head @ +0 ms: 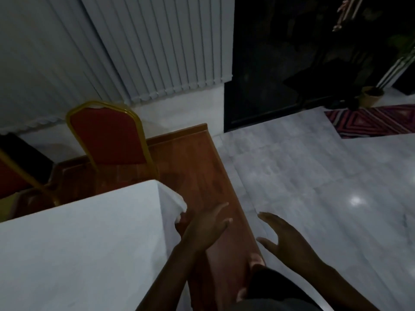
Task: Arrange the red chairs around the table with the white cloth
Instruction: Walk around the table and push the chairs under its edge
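Observation:
The table with the white cloth (78, 239) fills the lower left, its corner near the middle. Behind its far edge stands a red chair (110, 135) with a gold frame, its back facing me. Part of a second red chair (11, 176) shows at the left edge. My left hand (206, 227) hovers open just right of the table's corner, holding nothing. Further right, above the floor, my right hand (285, 239) is open with fingers spread and also holds nothing. Neither hand touches a chair.
A raised wooden platform (197, 167) runs under the table and chairs, its edge stepping down to grey marble floor (314, 167). Vertical blinds (157, 48) hang behind. A dark glass door (269, 63), a patterned rug (370, 120) and a potted plant (370, 95) stand far right.

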Available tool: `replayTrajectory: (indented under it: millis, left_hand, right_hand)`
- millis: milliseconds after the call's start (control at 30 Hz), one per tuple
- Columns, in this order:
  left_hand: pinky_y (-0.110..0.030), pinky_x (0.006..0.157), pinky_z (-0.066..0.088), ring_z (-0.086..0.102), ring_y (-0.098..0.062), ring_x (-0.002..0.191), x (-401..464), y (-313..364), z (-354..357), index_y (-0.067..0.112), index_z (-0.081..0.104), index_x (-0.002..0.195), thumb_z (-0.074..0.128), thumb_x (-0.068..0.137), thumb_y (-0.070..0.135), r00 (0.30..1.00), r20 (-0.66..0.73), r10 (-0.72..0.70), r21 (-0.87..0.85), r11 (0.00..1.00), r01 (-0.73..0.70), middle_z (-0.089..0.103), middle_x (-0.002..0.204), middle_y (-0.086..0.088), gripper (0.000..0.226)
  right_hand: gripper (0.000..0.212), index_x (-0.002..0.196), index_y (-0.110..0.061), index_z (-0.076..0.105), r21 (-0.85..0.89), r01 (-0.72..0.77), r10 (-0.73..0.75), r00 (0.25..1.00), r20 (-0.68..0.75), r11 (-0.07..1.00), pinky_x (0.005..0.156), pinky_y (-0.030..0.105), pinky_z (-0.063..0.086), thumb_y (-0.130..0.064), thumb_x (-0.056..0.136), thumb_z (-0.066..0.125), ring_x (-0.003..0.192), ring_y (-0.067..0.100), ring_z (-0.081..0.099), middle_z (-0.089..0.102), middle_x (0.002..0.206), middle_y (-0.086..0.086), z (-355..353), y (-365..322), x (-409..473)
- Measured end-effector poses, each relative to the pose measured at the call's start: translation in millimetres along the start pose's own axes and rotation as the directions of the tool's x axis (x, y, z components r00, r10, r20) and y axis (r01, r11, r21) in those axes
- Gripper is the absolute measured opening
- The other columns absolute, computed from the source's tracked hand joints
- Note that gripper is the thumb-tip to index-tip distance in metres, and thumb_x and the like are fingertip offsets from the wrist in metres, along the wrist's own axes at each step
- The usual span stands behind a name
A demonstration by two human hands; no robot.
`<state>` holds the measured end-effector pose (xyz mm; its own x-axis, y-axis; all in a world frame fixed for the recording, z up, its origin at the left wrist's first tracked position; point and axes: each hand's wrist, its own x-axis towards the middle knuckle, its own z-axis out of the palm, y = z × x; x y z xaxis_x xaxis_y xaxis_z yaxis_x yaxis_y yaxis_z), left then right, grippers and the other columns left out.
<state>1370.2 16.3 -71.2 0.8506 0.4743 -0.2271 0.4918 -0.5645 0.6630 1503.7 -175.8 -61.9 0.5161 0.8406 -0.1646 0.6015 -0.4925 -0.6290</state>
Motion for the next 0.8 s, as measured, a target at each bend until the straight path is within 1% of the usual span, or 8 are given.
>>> replayTrajectory:
  millis: [67, 167, 333, 467, 533, 633, 733, 800]
  left_hand:
    - [-0.021, 0.101, 0.030, 0.044, -0.008, 0.130, 33, -17, -16, 0.035, 0.037, 0.139, 0.049, 0.092, 0.052, 0.999, -0.029, -0.034, -0.005, 0.999, 0.034, 0.045, 0.145, 0.011, 0.051]
    - [-0.024, 0.103, 0.032, 0.044, -0.010, 0.130, 86, -38, -44, 0.033, 0.040, 0.139, 0.053, 0.092, 0.047, 0.989, -0.081, -0.124, -0.029, 0.992, 0.122, 0.046, 0.144, 0.009, 0.051]
    - [-0.034, 0.110, 0.036, 0.044, -0.015, 0.130, 168, -67, -111, 0.027, 0.041, 0.140, 0.056, 0.092, 0.042, 0.978, -0.114, -0.176, -0.041, 0.984, 0.172, 0.049, 0.142, 0.000, 0.052]
    - [-0.041, 0.105, 0.043, 0.048, -0.011, 0.126, 228, -92, -162, 0.028, 0.046, 0.136, 0.051, 0.086, 0.058, 0.958, -0.188, -0.216, -0.148, 0.971, 0.189, 0.051, 0.140, 0.001, 0.058]
    - [-0.037, 0.103, 0.044, 0.051, -0.007, 0.120, 252, -113, -185, 0.027, 0.049, 0.133, 0.049, 0.086, 0.059, 0.929, -0.279, -0.242, -0.112, 0.969, 0.219, 0.057, 0.134, 0.002, 0.057]
    - [-0.022, 0.097, 0.040, 0.055, -0.008, 0.115, 282, -137, -224, 0.025, 0.050, 0.132, 0.059, 0.089, 0.045, 0.894, -0.361, -0.265, -0.096, 0.964, 0.247, 0.061, 0.129, 0.003, 0.048]
    - [-0.017, 0.097, 0.033, 0.050, -0.004, 0.117, 318, -165, -256, 0.025, 0.048, 0.134, 0.059, 0.091, 0.037, 0.874, -0.388, -0.291, -0.110, 0.957, 0.269, 0.057, 0.134, 0.003, 0.046]
    - [-0.018, 0.099, 0.033, 0.048, -0.008, 0.120, 345, -184, -276, 0.025, 0.048, 0.135, 0.059, 0.092, 0.033, 0.856, -0.407, -0.319, -0.133, 0.948, 0.290, 0.054, 0.136, 0.001, 0.045]
  right_hand:
    - [0.059, 0.134, -0.023, 0.039, -0.005, 0.028, -0.027, 0.998, 0.056, 1.000, 0.101, 0.016, 0.031, -0.037, 0.083, 0.064, 0.124, 0.004, 0.040, 0.043, 0.137, -0.009, -2, -4, 49]
    - [0.065, 0.139, -0.023, 0.033, -0.039, 0.066, -0.061, 0.991, 0.117, 0.997, 0.111, 0.030, 0.031, -0.038, 0.084, 0.064, 0.132, 0.010, 0.034, 0.037, 0.147, -0.002, -1, -6, 134]
    - [0.066, 0.139, -0.025, 0.032, -0.026, 0.157, -0.151, 0.977, 0.152, 0.987, 0.110, 0.029, 0.031, -0.040, 0.083, 0.064, 0.132, 0.009, 0.035, 0.038, 0.146, -0.004, -18, -27, 275]
    - [0.065, 0.139, -0.025, 0.034, -0.051, 0.255, -0.241, 0.950, 0.198, 0.966, 0.108, 0.023, 0.028, -0.040, 0.084, 0.064, 0.133, 0.009, 0.034, 0.039, 0.146, -0.002, -29, -52, 373]
    - [0.065, 0.138, -0.026, 0.034, -0.087, 0.305, -0.280, 0.934, 0.222, 0.948, 0.106, 0.020, 0.026, -0.042, 0.083, 0.064, 0.133, 0.009, 0.034, 0.040, 0.145, -0.001, -30, -66, 417]
    - [0.064, 0.137, -0.028, 0.036, -0.066, 0.356, -0.331, 0.912, 0.244, 0.932, 0.106, 0.020, 0.026, -0.041, 0.082, 0.066, 0.131, 0.006, 0.034, 0.041, 0.144, -0.005, -29, -93, 482]
    - [0.065, 0.137, -0.028, 0.036, -0.065, 0.403, -0.374, 0.890, 0.260, 0.913, 0.105, 0.019, 0.024, -0.039, 0.081, 0.068, 0.128, 0.001, 0.031, 0.040, 0.144, -0.004, -21, -119, 552]
    - [0.067, 0.138, -0.028, 0.034, -0.093, 0.438, -0.402, 0.876, 0.267, 0.894, 0.104, 0.018, 0.022, -0.039, 0.081, 0.067, 0.126, -0.001, 0.027, 0.039, 0.146, -0.002, -12, -133, 600]
